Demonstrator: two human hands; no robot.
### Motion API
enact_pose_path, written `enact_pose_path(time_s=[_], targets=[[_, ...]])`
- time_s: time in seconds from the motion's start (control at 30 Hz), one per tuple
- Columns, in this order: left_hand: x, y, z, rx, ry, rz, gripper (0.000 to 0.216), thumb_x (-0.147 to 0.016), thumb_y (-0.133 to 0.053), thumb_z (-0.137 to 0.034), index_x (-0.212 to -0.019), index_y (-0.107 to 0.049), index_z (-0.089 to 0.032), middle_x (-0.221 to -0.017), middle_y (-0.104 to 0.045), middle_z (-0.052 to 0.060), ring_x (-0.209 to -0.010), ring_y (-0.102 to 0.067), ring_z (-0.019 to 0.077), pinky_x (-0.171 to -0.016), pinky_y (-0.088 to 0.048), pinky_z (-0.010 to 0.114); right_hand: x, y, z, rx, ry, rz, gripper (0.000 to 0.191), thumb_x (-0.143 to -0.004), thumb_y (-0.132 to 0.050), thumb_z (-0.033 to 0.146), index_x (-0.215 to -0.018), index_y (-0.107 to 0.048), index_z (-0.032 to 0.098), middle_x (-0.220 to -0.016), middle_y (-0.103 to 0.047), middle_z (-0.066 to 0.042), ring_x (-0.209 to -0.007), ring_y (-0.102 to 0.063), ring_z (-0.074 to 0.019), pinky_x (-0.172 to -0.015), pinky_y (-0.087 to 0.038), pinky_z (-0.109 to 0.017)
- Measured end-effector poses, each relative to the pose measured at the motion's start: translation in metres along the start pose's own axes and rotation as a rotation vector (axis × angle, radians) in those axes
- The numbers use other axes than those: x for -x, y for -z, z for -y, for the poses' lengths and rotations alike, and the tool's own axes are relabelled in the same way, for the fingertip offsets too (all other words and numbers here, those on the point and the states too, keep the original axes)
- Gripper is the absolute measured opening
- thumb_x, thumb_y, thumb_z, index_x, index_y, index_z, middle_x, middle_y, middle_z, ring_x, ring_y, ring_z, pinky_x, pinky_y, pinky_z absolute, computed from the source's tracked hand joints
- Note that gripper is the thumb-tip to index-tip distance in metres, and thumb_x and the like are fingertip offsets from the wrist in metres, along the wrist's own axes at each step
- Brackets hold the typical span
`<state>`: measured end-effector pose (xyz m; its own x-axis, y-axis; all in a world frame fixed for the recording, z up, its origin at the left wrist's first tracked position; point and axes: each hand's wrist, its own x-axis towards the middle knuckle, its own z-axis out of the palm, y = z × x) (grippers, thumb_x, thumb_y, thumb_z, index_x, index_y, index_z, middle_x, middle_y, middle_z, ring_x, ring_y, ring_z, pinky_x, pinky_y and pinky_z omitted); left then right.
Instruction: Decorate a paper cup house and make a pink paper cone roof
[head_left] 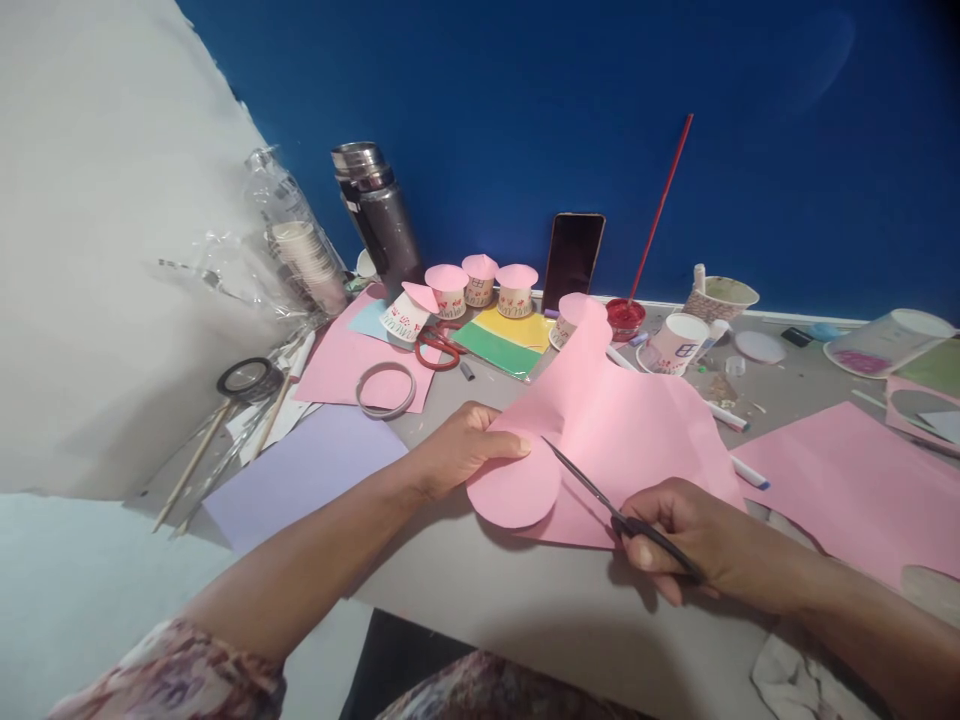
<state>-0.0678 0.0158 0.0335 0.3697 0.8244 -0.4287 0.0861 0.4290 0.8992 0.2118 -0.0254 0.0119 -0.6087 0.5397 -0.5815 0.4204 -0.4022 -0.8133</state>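
I observe the left hand (pixel 471 448) closed, thumb uppermost, on the pink sheet (pixel 645 430); beside its near edge, the right hand (pixel 686 520) curls around scissors (pixel 598 495).

A dark vacuum flask (pixel 386 230) stands left of upper centre; right of centre, a smartphone (pixel 574 260) stands before the blue wall (pixel 510 100). A black tape roll (pixel 277 378) lies at left, a crumpled cloth (pixel 799 672) at lower right.

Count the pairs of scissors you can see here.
2: black scissors in the right hand, and red-handled scissors on the table beside the grey ring. Others may be hidden under the pink paper.
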Motion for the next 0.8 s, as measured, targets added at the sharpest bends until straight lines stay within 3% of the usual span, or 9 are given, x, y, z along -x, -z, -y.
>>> enact_pose_path(time_s=[0.4,0.8], targets=[[0.0015,-0.0006,-0.0017,-0.033,-0.001,0.012,0.021,-0.064,-0.077,-0.033,-0.061,-0.068,-0.015,-0.060,-0.062,0.001,-0.052,-0.054,0.0120,-0.049,-0.036,0.023,0.0011,0.0002,-0.0001,0.039,0.025,0.016,0.063,-0.078,-0.071,0.079,-0.066,-0.056,0.019,-0.054,-0.058,0.000,-0.045,-0.037,-0.0087,-0.045,-0.026,-0.023],[0.0023,0.0029,-0.0016,-0.144,0.047,0.060,0.024,-0.064,-0.075,-0.035,-0.058,-0.063,-0.015,-0.056,-0.058,0.000,-0.049,-0.051,0.0111,-0.046,-0.033,0.023,0.0013,-0.0008,0.0005,0.038,0.011,0.036,0.055,-0.079,-0.076,0.069,-0.065,-0.058,0.019,-0.052,-0.055,0.002,-0.046,-0.036,-0.0087,-0.047,-0.025,-0.024]])
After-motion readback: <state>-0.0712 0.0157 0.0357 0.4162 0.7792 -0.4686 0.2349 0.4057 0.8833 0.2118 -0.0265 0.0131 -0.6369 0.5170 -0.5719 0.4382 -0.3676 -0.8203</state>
